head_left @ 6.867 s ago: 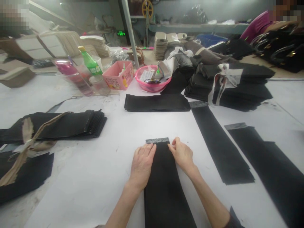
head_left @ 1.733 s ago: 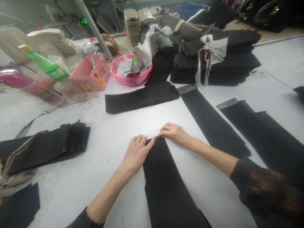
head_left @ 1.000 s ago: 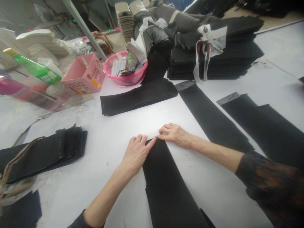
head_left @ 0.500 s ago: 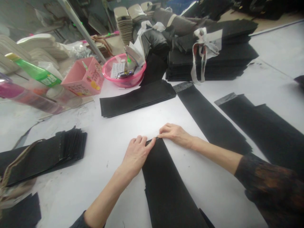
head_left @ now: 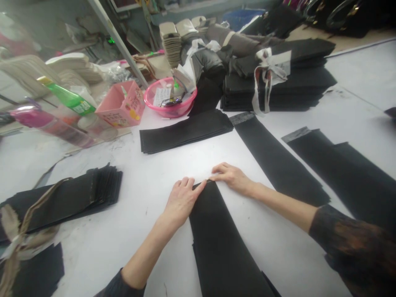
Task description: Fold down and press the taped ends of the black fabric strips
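Observation:
A long black fabric-like strip (head_left: 222,243) lies on the white table in front of me, its far end under my fingers. My left hand (head_left: 182,202) is closed at the left part of that end, with one digit stretched along the edge. At the right corner, my right hand (head_left: 231,178) presses the same edge with its fingertips, its other fingers bent just above the table. The fingertips of both hands almost meet. A narrow turned edge shows at the strip's end; my fingers partly hide it.
Beyond my hands lies a stack of black strips (head_left: 185,132). More strips (head_left: 278,161) lie to the right. A tied bundle (head_left: 62,198) is at the left. Behind stand a pink basin (head_left: 170,109), a pink box (head_left: 120,109), a green bottle (head_left: 69,99) and a tied black stack (head_left: 272,90).
The view has shifted, so the scene sits slightly lower and further right. The strip's far edge now looks flatter under my fingers. Both hands stay at that end.

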Available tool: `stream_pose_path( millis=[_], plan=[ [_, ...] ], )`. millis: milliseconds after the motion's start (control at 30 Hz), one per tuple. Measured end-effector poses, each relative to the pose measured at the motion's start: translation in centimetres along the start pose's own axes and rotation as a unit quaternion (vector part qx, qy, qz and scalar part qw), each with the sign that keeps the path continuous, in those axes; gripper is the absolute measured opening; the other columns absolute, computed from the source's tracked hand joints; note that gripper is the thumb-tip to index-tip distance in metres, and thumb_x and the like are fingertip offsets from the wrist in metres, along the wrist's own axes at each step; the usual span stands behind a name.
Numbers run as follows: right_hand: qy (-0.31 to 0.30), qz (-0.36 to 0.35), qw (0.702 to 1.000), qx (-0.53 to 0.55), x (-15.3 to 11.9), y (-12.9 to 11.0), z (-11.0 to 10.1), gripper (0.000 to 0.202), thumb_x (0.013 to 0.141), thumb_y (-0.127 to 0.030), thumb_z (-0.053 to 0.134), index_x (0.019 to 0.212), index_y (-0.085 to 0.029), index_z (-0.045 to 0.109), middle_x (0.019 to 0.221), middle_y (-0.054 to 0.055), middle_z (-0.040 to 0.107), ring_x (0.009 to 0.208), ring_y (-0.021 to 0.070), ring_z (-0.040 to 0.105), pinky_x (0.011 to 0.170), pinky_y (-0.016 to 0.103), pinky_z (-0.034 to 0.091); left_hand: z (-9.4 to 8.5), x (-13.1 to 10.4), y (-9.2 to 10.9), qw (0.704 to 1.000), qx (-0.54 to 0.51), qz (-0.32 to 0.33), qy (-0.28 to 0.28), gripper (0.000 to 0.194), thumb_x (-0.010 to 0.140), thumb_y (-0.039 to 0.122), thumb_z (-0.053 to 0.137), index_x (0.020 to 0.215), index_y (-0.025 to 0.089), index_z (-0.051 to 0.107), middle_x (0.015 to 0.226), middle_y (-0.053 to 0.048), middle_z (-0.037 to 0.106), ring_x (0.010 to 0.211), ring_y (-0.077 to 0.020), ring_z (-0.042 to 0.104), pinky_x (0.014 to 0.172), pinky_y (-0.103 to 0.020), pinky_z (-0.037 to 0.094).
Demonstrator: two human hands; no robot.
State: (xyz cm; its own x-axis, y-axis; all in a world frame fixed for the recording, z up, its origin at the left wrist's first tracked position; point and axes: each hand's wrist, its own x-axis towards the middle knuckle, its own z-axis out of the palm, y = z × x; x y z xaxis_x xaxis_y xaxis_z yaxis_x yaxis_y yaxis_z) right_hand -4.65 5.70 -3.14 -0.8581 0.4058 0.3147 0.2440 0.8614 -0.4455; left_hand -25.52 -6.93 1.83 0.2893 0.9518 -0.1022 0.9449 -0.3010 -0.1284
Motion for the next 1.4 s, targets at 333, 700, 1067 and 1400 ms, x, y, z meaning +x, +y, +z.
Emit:
stream_pose_path(
  millis=[333,700,1067,1400],
  plan=[
    [0.022,0.000,1.000,-0.006,3.2,-4.7,3.2,0.016,0.089,-0.027,0.060,0.103,-0.023,0.068,0.099,0.004,0.065,0.094,0.0191,0.052,0.081,0.033,0.042,3.0,-2.6,-2.1,0.960,-0.239,-0.064,0.131,0.025,0.089,0.010,0.048,0.112,0.019,0.055,0.105,-0.006,0.055,0.102,-0.0189,0.052,0.087,-0.033,0.049],
    [0.010,-0.008,0.999,-0.050,3.2,-4.7,3.5,0.028,0.094,-0.024,0.054,0.117,-0.036,0.063,0.101,0.004,0.060,0.094,0.0174,0.048,0.082,0.032,0.037,4.9,-4.0,-3.4,0.956,-0.204,-0.023,0.209,0.021,0.095,0.018,0.046,0.110,0.020,0.059,0.100,-0.007,0.061,0.103,-0.0192,0.057,0.087,-0.034,0.051],
    [-0.006,-0.021,0.997,-0.074,3.0,-4.7,3.6,0.033,0.095,-0.023,0.051,0.124,-0.037,0.058,0.105,0.004,0.058,0.098,0.0185,0.047,0.085,0.034,0.036,5.0,-4.5,-3.8,0.964,-0.173,0.024,0.202,0.024,0.094,0.010,0.045,0.113,0.015,0.058,0.104,-0.009,0.062,0.112,-0.0213,0.053,0.095,-0.037,0.050],
    [-0.003,-0.037,0.994,-0.102,3.1,-4.9,3.6,0.033,0.095,-0.022,0.050,0.124,-0.036,0.058,0.104,0.005,0.057,0.097,0.0191,0.047,0.085,0.034,0.035,5.2,-4.6,-3.7,0.967,-0.156,0.021,0.199,0.023,0.093,0.008,0.046,0.112,0.011,0.058,0.107,-0.011,0.061,0.114,-0.0226,0.052,0.099,-0.037,0.048]
  ],
)
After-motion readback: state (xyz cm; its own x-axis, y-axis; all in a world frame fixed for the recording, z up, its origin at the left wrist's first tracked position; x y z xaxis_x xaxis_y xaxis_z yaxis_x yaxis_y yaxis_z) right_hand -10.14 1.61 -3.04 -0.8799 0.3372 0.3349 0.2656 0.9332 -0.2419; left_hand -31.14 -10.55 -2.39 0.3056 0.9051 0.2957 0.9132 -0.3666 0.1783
